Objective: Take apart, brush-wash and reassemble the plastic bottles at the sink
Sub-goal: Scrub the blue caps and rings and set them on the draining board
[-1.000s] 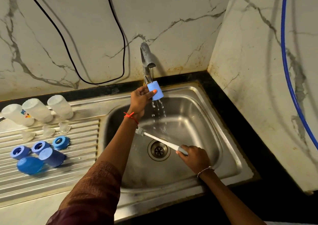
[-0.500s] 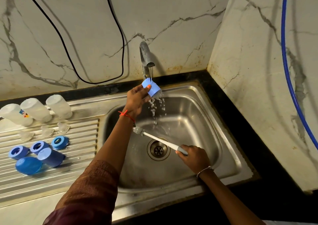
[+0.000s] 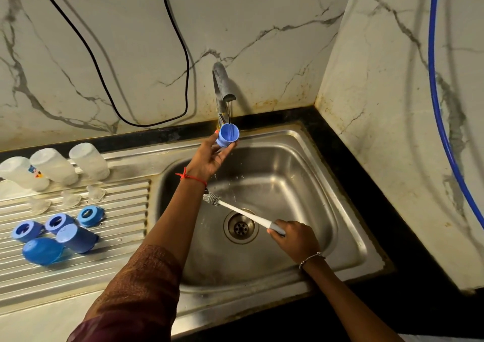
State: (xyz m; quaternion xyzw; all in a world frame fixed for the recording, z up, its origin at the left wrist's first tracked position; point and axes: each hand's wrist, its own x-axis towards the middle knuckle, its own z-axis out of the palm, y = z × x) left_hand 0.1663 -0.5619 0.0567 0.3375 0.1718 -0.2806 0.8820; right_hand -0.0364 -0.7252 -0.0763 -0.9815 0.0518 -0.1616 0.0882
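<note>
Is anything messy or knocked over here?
A little. One blue cap lies on its side on the draining rack, and rusty stains mark the wall behind the tap.

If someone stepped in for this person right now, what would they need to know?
Left hand holds a small blue plastic cap, open end up, under the running steel tap.
Right hand grips the white bottle brush over the steel sink.
On the ribbed drainboard: three translucent plastic bottles, three clear teats, five blue parts.
Done: bottles taken apart. Left: finish rinsing this cap, then reassemble.
</note>
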